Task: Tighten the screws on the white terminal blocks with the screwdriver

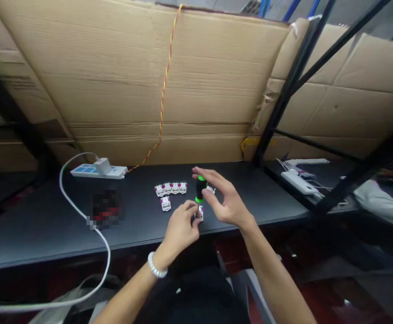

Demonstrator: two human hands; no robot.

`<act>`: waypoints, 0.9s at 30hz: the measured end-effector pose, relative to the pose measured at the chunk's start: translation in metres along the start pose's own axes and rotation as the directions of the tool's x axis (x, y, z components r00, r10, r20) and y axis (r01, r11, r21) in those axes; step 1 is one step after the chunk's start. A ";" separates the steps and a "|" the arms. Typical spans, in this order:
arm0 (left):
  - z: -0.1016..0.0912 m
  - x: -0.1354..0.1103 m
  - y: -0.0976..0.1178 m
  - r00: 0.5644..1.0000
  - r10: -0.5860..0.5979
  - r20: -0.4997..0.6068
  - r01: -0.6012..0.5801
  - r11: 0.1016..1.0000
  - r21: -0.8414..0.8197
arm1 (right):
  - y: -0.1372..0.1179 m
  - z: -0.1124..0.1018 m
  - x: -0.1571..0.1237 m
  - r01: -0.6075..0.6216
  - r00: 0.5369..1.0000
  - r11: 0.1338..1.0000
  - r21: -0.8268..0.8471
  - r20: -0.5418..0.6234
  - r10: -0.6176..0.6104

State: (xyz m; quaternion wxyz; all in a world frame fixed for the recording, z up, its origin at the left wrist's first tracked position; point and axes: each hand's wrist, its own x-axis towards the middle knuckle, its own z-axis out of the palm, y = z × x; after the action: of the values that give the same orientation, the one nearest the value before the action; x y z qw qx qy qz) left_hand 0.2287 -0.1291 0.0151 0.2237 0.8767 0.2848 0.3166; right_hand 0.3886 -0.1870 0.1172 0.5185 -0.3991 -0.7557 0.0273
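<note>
Seven small white-and-pink parts (175, 187) lie on the dark worktop (48, 225). Four sit in a row at the far left, one just nearer than the row, one behind the right hand (225, 202), and one by the near edge. That last one is pinched between the closed fingers (191, 206) of the left hand (180, 229). One green-and-black screwdriver (200, 189) stands upright just above it. The right hand's fingers are spread apart beside the handle. One white power strip (85, 171) lies far left.

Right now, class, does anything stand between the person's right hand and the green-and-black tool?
Nothing visible does. The right hand curves beside the upright green-and-black tool, thumb above its top; contact is unclear. The left hand pinches a small white part at the tool's base.
</note>
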 end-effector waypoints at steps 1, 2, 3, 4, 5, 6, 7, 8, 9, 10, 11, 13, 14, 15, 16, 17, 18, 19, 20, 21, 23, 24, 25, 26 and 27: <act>0.000 0.000 0.000 1.000 -0.001 0.003 0.001 1.000 0.005 | 0.000 0.000 0.000 0.002 1.000 1.000 0.026 0.007 -0.002; 0.000 0.000 0.000 1.000 -0.002 0.004 0.002 1.000 0.010 | 0.001 0.000 0.000 0.001 1.000 1.000 0.026 -0.009 -0.001; 0.000 0.001 0.000 1.000 -0.003 0.003 0.003 1.000 0.014 | 0.002 0.001 -0.001 -0.003 0.999 1.000 0.000 -0.042 0.003; 0.000 0.001 0.000 1.000 -0.005 0.003 0.005 1.000 0.017 | 0.003 0.001 -0.001 -0.011 0.997 0.999 -0.044 -0.078 0.007; 0.000 0.001 0.001 1.000 -0.008 0.003 0.008 1.000 0.019 | 0.004 0.002 -0.001 -0.018 0.994 0.996 -0.092 -0.109 0.008; 0.001 0.001 0.001 1.000 -0.012 0.001 0.012 1.000 0.020 | 0.005 0.002 -0.001 -0.027 0.992 0.991 -0.128 -0.127 0.010; 0.001 0.001 0.001 1.000 -0.016 0.001 0.016 1.000 0.018 | 0.006 0.001 -0.001 -0.033 0.992 0.990 -0.139 -0.128 0.015; 0.001 0.001 0.001 1.000 -0.019 0.002 0.019 1.000 0.014 | 0.007 0.001 -0.002 -0.035 0.994 0.992 -0.123 -0.111 0.021; 0.001 0.001 0.001 1.000 -0.020 0.005 0.020 1.000 0.010 | 0.007 0.000 -0.002 -0.034 0.996 0.996 -0.086 -0.087 0.026; 0.001 0.001 0.002 1.000 -0.022 0.005 0.022 1.000 0.009 | 0.007 -0.001 -0.002 -0.035 0.997 0.999 -0.038 -0.063 0.033; 0.002 0.001 0.002 1.000 -0.023 0.003 0.023 1.000 0.010 | 0.008 -0.002 -0.002 -0.037 0.998 0.999 0.005 -0.049 0.037; 0.002 0.001 0.002 1.000 -0.027 -0.001 0.027 0.999 0.023 | 0.008 -0.003 -0.002 -0.032 0.997 0.999 0.010 -0.069 0.033; 0.003 0.001 0.002 1.000 -0.029 -0.004 0.029 0.999 0.031 | 0.008 -0.004 -0.002 -0.024 0.995 0.999 -0.030 -0.100 0.021; 0.003 0.001 0.002 0.999 -0.032 -0.007 0.033 0.999 0.038 | 0.008 -0.004 -0.002 -0.019 0.991 0.997 -0.080 -0.131 0.008; 0.003 0.001 0.003 0.999 -0.036 -0.009 0.036 0.998 0.042 | 0.008 -0.004 -0.002 -0.015 0.988 0.992 -0.128 -0.154 -0.005; 0.003 0.002 0.003 0.999 -0.036 -0.009 0.036 0.998 0.042 | 0.008 -0.004 -0.002 -0.014 0.987 0.987 -0.159 -0.162 -0.013; 0.003 0.002 0.003 0.999 -0.034 -0.009 0.034 0.999 0.041 | 0.008 -0.004 -0.003 -0.011 0.988 0.986 -0.165 -0.151 -0.014; 0.003 0.002 0.003 0.999 -0.032 -0.008 0.032 0.999 0.038 | 0.008 -0.004 -0.003 -0.010 0.992 0.990 -0.140 -0.125 -0.007; 0.003 0.002 0.003 1.000 -0.030 -0.007 0.030 0.999 0.036 | 0.008 -0.004 -0.004 -0.015 0.995 0.996 -0.093 -0.095 0.006; 0.003 0.002 0.003 1.000 -0.029 -0.006 0.029 0.999 0.035 | 0.008 -0.004 -0.005 -0.026 0.997 0.999 -0.039 -0.069 0.023; 0.003 0.001 0.003 1.000 -0.028 -0.004 0.028 0.999 0.038 | 0.008 -0.004 -0.005 -0.041 0.997 0.999 0.020 -0.060 0.042; 0.004 0.001 0.003 1.000 -0.028 -0.006 0.029 0.999 0.041 | 0.008 -0.003 -0.005 -0.039 0.996 0.999 0.005 -0.083 0.039; 0.004 0.001 0.003 1.000 -0.028 -0.009 0.028 0.999 0.045 | 0.008 -0.003 -0.005 -0.033 0.993 0.999 -0.037 -0.114 0.029; 0.004 0.001 0.003 1.000 -0.027 -0.012 0.027 0.999 0.047 | 0.008 -0.003 -0.005 -0.025 0.990 0.996 -0.089 -0.140 0.012; 0.004 0.001 0.002 1.000 -0.026 -0.012 0.027 0.999 0.046 | 0.008 -0.003 -0.005 -0.017 0.989 0.991 -0.129 -0.148 -0.003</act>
State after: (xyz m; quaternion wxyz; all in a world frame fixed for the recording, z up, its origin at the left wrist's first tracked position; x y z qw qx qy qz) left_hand 0.2333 -0.1310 0.0140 0.2057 0.8759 0.3050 0.3121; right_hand 0.3961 -0.1859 0.1117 0.5460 -0.4356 -0.7139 -0.0500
